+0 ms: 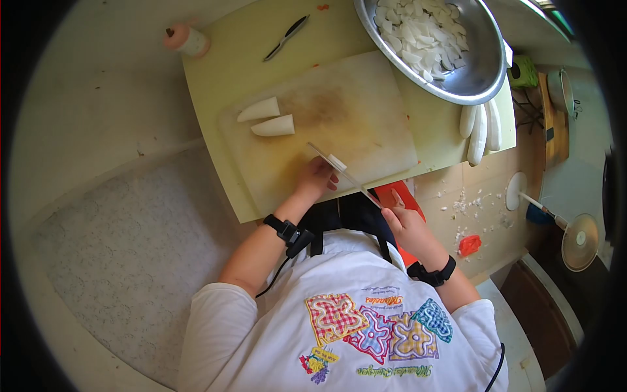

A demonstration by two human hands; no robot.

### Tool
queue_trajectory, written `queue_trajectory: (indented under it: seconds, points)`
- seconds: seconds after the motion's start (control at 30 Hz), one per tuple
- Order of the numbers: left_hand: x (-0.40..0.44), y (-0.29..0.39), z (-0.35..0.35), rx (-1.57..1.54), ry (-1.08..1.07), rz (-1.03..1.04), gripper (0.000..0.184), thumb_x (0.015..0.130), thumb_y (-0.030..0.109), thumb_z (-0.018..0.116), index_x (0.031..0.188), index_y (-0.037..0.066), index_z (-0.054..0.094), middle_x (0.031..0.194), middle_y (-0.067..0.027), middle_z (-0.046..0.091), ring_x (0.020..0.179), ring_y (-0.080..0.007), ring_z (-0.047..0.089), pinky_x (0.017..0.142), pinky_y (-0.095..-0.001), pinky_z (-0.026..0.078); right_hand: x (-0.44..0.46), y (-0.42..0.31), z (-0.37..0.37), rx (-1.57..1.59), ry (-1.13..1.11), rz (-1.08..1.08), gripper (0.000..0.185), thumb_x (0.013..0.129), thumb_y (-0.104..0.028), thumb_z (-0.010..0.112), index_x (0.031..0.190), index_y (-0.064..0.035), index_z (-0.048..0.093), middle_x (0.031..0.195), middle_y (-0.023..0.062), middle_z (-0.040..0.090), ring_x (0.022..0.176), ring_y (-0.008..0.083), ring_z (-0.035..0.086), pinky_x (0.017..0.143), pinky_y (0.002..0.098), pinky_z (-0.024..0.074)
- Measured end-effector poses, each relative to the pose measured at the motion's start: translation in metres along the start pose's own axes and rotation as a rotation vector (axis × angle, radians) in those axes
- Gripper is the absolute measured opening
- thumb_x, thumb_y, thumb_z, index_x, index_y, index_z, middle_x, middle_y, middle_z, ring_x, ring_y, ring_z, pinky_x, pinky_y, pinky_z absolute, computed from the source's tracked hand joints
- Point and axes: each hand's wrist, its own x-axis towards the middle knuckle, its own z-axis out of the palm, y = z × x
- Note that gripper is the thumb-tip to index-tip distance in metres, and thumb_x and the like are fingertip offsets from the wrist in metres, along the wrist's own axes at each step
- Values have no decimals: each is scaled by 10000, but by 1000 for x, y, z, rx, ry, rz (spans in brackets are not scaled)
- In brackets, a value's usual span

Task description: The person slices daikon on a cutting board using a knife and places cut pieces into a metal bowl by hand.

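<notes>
My right hand [406,228] grips the handle of a knife [349,175], whose blade slants up and left over the near edge of the cutting board [372,104]. Close to the blade, my left hand [319,176] has its fingers curled against a white radish piece [337,162]. Part of that piece is hidden behind the blade and fingers. Two longer white radish pieces [274,125] lie side by side on the board's left part. Cut white slices [421,36] fill part of a large metal bowl [480,72] at the top right.
A peeler [286,39] lies on the yellow-green table [228,59] beyond the board. Several whole white radishes [479,134] rest at its right edge. A pink-capped bottle [189,41] stands at the upper left. White scraps and a red item [469,245] are on the floor.
</notes>
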Motion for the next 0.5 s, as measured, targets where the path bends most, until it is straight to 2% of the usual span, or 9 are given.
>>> queue_trajectory:
  seconds: [0.07, 0.13, 0.17, 0.27, 0.33, 0.5]
  points:
    - [-3, 9, 3, -9, 4, 30, 220, 1004, 147, 549, 1150, -9, 602, 892, -116, 686, 688, -195, 691, 482, -316, 554, 3, -2, -1, 1, -8, -3, 553, 1020, -428, 524, 752, 51, 593, 657, 258, 565, 617, 417, 549, 596, 472, 437]
    - [-13, 32, 7, 81, 3, -123, 171, 1007, 90, 508, 1103, -20, 595, 884, -87, 634, 704, -173, 643, 580, -314, 589, 6, -2, -1, 4, -16, -7, 556, 1021, -429, 524, 748, 51, 591, 650, 256, 560, 608, 410, 542, 595, 467, 436]
    - [-15, 33, 7, 79, 3, -123, 171, 1007, 90, 508, 1103, -20, 595, 884, -87, 634, 704, -173, 643, 580, -314, 589, 7, 0, 0, -2, -22, -9, 553, 1022, -425, 522, 747, 50, 588, 654, 258, 561, 616, 417, 546, 597, 470, 437]
    - [-15, 30, 4, 65, -5, -112, 177, 1007, 136, 504, 1092, 16, 604, 849, -65, 648, 692, -164, 655, 558, -323, 557, 12, 5, 6, -31, -4, -41, 543, 1024, -415, 518, 743, 45, 578, 657, 262, 562, 632, 433, 555, 601, 480, 439]
    - [-11, 20, 0, 179, -7, -119, 283, 1032, 315, 515, 1156, 82, 619, 863, -62, 724, 685, -168, 728, 447, -270, 463, 12, 7, 10, -50, 21, -70, 536, 1025, -409, 517, 740, 42, 571, 656, 265, 561, 641, 443, 560, 603, 486, 440]
    - [-10, 17, -1, 220, -5, -145, 288, 1030, 323, 520, 1163, 87, 617, 881, -53, 728, 703, -160, 728, 457, -268, 472, 14, 9, 14, -60, 43, -96, 514, 1021, -395, 524, 739, 33, 560, 647, 266, 557, 654, 461, 564, 603, 501, 440]
